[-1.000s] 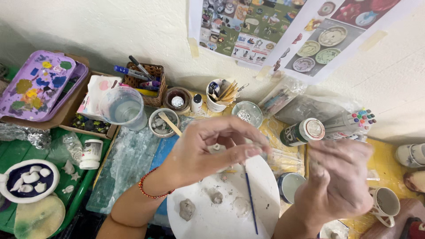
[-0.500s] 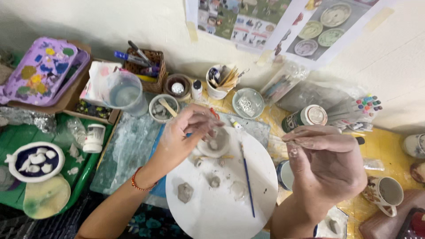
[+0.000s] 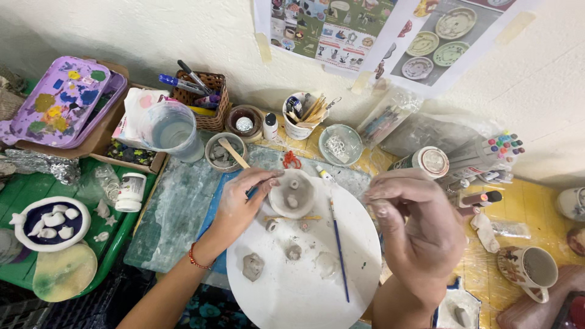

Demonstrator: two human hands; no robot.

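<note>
My left hand [image 3: 241, 204] rests at the upper left edge of the round white board [image 3: 286, 292], its fingers curled narrow around the rim of a small clay bowl [image 3: 292, 194] that sits on the board and holds two little clay lumps. Something blue shows under my palm, but I cannot tell what it is. My right hand [image 3: 417, 222] hovers above the right edge of the board, clay-dusted, thumb and forefinger pinched close together; whether a scrap of clay sits between them I cannot tell.

On the board, below the bowl, lie several small clay pieces, the largest being a grey lump [image 3: 253, 266] near the left edge. A thin blue-handled brush [image 3: 339, 250] lies nearly upright across the right half of the board, and a short wooden stick [image 3: 292, 217] lies just beneath the bowl.

Beyond the board on the bench stand a clear plastic cup of cloudy water [image 3: 172, 129], a small bowl with a wooden spatula [image 3: 224, 152], a wicker basket of pens [image 3: 201, 97] and a white cup of tools [image 3: 303, 116]. A purple paint-spattered tray [image 3: 55, 100] leans at the far left. On the green tray [image 3: 24, 189] sits a dark blue dish of white pieces [image 3: 49, 222]. A patterned mug [image 3: 530, 271] stands at the right, well apart from my hands.
</note>
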